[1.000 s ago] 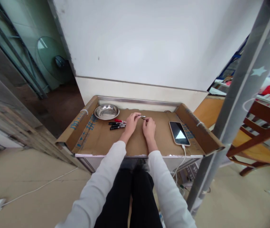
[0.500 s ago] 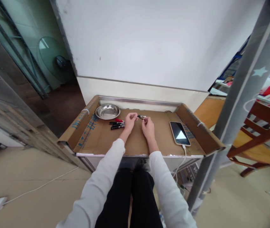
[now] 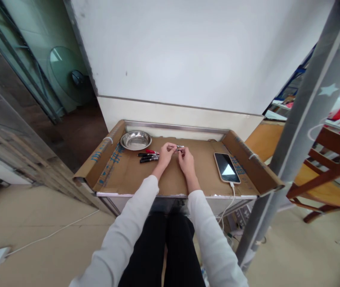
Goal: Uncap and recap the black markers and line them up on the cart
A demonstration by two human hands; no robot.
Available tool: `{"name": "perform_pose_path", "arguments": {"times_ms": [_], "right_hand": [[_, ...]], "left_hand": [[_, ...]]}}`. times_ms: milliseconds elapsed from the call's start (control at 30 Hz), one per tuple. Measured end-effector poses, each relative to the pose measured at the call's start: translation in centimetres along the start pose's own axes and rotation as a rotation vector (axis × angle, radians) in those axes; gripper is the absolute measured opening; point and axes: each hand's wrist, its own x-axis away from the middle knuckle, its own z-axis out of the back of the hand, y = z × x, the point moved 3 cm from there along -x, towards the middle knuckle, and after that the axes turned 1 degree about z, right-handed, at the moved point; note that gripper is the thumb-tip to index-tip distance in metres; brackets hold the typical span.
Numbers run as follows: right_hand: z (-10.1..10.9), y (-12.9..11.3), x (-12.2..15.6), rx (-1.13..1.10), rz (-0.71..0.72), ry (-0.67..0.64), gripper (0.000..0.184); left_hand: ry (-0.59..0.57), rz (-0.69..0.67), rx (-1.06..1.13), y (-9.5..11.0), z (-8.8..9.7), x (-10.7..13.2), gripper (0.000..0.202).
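Above the cardboard-lined table, my left hand (image 3: 166,154) is closed, its fingertips pinching a black-and-silver marker pen (image 3: 180,146) whose far end points right. My right hand (image 3: 186,159) is closed too, thumb and finger holding a small dark piece (image 3: 179,150) just below the pen; its kind is too small to tell. The fingertips of both hands nearly meet. Left of my left hand lie several black marker pens (image 3: 148,158) and a red one (image 3: 152,151), partly hidden by that hand.
A round steel dish (image 3: 136,140) stands at the table's back left corner. To the right lies a phone (image 3: 227,168) with a white charging cable (image 3: 232,192) over the front edge. Cardboard (image 3: 128,175) lines the table and rises at both sides. A metal post (image 3: 289,147) stands at right.
My left hand has shifted slightly right, closer to my right hand, and less of the pen's dark part shows between them. The other pens, dish and phone stay put.
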Motion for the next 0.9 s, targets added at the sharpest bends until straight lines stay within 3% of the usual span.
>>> {"name": "perform_pose_path", "arguments": {"times_ms": [100,200,333,533,700,900], "right_hand": [[0.1,-0.2,0.0,-0.038,0.025,-0.032,0.023],[0.2,-0.2,0.1,-0.037,0.02,-0.055,0.022],[0.5,-0.1,0.1,0.023,-0.014,-0.006,0.021],[1.1,0.0,0.4,0.195,-0.084,0.11,0.023],[1.5,0.0,0.5,0.272,-0.143,0.169,0.021],[1.7,0.4,0.6,0.311,-0.226,0.192,0.023]], "left_hand": [[-0.024,-0.058,-0.131,0.5,-0.1,0.3,0.007],[-0.074,-0.208,-0.374,1.2,-0.3,0.9,0.004],[-0.117,-0.34,-0.598,1.7,-0.6,1.5,0.02],[-0.13,-0.375,-0.823,0.7,-1.1,1.0,0.046],[-0.114,-0.39,-0.952,0.2,-1.3,1.0,0.038],[-0.174,-0.394,-1.292,1.1,-1.5,1.7,0.023]]}}
